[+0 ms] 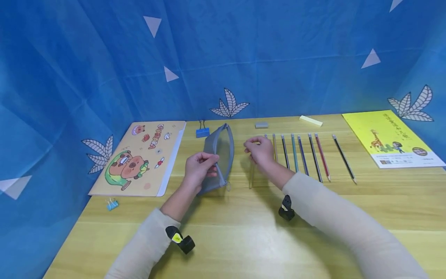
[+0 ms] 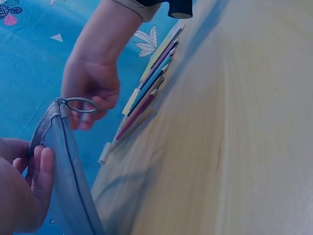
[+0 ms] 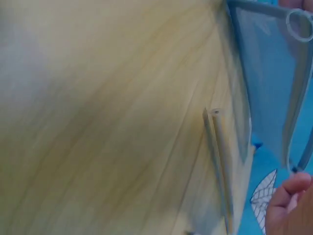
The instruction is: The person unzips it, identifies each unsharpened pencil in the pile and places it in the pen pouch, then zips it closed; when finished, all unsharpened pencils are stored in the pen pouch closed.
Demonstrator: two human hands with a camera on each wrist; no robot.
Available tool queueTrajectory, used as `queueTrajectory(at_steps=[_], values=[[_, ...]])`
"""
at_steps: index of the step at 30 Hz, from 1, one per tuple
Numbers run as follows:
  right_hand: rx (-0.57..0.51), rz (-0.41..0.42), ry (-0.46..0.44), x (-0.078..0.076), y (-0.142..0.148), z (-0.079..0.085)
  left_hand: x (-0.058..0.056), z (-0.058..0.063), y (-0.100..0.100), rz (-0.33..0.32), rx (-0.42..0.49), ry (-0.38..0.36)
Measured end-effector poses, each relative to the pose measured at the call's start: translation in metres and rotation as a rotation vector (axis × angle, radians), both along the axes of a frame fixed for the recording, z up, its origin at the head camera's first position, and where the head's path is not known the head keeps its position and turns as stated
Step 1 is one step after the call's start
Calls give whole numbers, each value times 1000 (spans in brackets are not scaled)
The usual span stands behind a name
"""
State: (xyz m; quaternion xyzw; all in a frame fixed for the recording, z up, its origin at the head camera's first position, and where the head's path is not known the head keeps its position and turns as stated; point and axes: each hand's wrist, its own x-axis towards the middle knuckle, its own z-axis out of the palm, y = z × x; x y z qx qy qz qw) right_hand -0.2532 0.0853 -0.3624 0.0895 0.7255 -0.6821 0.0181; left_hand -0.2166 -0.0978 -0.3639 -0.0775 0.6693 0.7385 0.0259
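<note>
My left hand (image 1: pixel 201 168) pinches the side edge of a grey, see-through zip pouch (image 1: pixel 210 145), standing upright with its mouth parted. A ring pull (image 2: pixel 81 105) hangs at the pouch's near corner, shown large in the left wrist view. To the right of the mouth hovers my right hand (image 1: pixel 260 152), fingers loosely curled, nothing visible in them. It looks apart from the pouch in the head view. Beneath it a thin tan pencil-like stick (image 1: pixel 251 176) lies on the table, its far end hidden by the hand; the right wrist view shows the stick (image 3: pixel 222 161) beside the pouch.
Several pencils (image 1: pixel 302 155) lie in a row to the right. A grey eraser (image 1: pixel 261 125) and a pale yellow bar (image 1: pixel 311 121) are behind. Blue binder clips (image 1: pixel 202 132) and a capybara folder (image 1: pixel 139 161) are left; a yellow booklet (image 1: pixel 393 139) is far right.
</note>
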Motion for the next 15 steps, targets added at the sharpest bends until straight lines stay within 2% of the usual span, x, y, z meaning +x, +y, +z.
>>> queueTrajectory(at_steps=[2,4,6,9,15], values=[[87,93,-58,0,8,-1,0,0,-1,-3,4,-3],[269,207,-70,-1,17,-1,1,0,-1,-4,5,-5],[462,287,-48,-2,28,1,1,1,-2,-1,3,-6],[681,322,-5,-3,42,4,1,1,-3,4,-5,-11],[854,361,-56,-2,59,7,1,0,-1,4,0,-13]])
